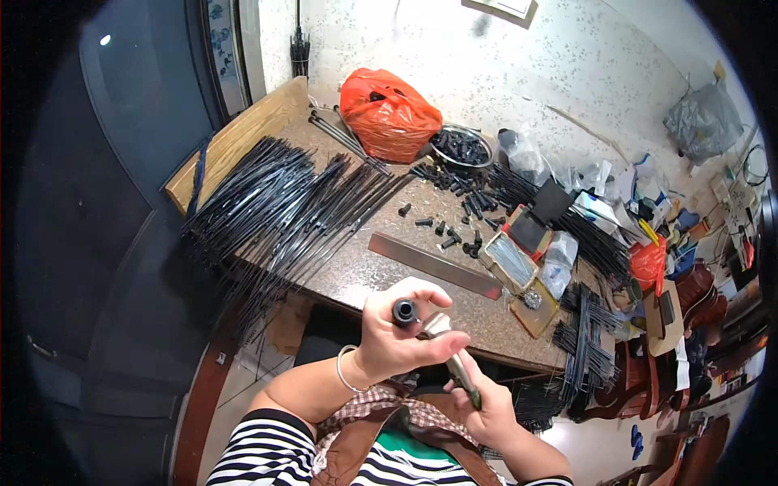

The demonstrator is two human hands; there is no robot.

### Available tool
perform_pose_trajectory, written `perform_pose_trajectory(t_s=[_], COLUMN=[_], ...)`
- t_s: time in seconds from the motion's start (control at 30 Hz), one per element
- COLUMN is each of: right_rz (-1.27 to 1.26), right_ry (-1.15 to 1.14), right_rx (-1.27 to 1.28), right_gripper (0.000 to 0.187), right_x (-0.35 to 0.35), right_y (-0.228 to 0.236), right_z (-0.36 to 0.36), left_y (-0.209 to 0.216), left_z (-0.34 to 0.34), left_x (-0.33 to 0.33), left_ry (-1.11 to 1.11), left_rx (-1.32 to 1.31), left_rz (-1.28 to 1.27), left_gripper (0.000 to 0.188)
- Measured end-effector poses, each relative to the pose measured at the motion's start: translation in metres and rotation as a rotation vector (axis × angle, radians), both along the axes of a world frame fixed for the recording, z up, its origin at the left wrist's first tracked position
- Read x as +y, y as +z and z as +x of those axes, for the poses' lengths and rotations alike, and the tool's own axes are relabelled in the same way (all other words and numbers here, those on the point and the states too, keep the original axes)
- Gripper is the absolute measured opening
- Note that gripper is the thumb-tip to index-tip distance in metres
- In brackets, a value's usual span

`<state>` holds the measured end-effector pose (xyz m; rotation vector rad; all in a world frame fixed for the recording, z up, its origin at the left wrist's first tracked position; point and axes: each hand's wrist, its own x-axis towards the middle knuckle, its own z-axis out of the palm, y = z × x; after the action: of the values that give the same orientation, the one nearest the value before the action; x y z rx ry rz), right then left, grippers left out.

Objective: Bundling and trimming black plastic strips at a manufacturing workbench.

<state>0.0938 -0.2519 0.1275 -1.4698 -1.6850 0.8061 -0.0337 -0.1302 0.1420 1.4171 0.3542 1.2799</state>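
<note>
My left hand point(395, 332), with a bangle at the wrist, is raised in front of the table's near edge. Its fingers curl around a black tubular piece point(404, 312), whose hollow round end faces up. Just to the right, my right hand point(484, 405) is closed on the handle of a hand tool point(456, 366) with a pale metal head. That head lies beside my left palm and thumb; whether it touches the tubular piece, I cannot tell. Beyond my hands, a long flat metal bar point(433, 266) rests on the speckled table point(344, 279).
Bundles of thin black rods point(275, 202) cover the table's left and overhang its edge. Farther back are an orange plastic bag point(389, 117), a metal bowl point(462, 146) of black parts and loose black pieces point(474, 198). An open box of thin pins point(512, 257) sits at right.
</note>
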Motion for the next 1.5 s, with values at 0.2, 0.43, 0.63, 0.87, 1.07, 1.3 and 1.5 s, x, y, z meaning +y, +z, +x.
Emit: perform_pose_trajectory(t_s=[0.2,0.43,0.63,0.87,1.07,1.3,1.5], right_rz=[-0.062,0.244,0.221,0.189,0.224,0.175,-0.011], right_ry=[-0.015,0.003,0.010,-0.058,-0.063,-0.081,-0.101], right_rx=[-0.050,-0.185,-0.161,-0.137,-0.182,-0.121,-0.275], right_gripper=[0.048,0.058,0.056,0.053,0.055,0.052,0.037], right_x=[0.000,0.001,-0.001,-0.008,-0.008,-0.007,0.014], right_y=[0.008,-0.003,-0.005,-0.002,0.001,-0.003,0.011], right_z=[-0.015,-0.008,-0.014,-0.014,-0.013,-0.017,0.045], left_y=[0.002,-0.010,-0.011,-0.004,0.005,-0.002,0.006], left_z=[-0.003,-0.006,-0.006,0.005,-0.001,0.003,0.002], left_x=[-0.008,-0.003,-0.014,-0.015,-0.016,-0.017,-0.016], left_ry=[0.055,-0.009,0.063,0.145,0.101,0.118,-0.028], left_rx=[-0.001,-0.076,-0.016,0.051,0.000,0.013,0.051], left_rz=[-0.085,0.037,0.031,-0.083,0.004,0.008,-0.052], left_gripper=[0.017,0.034,0.028,0.026,0.027,0.015,0.038])
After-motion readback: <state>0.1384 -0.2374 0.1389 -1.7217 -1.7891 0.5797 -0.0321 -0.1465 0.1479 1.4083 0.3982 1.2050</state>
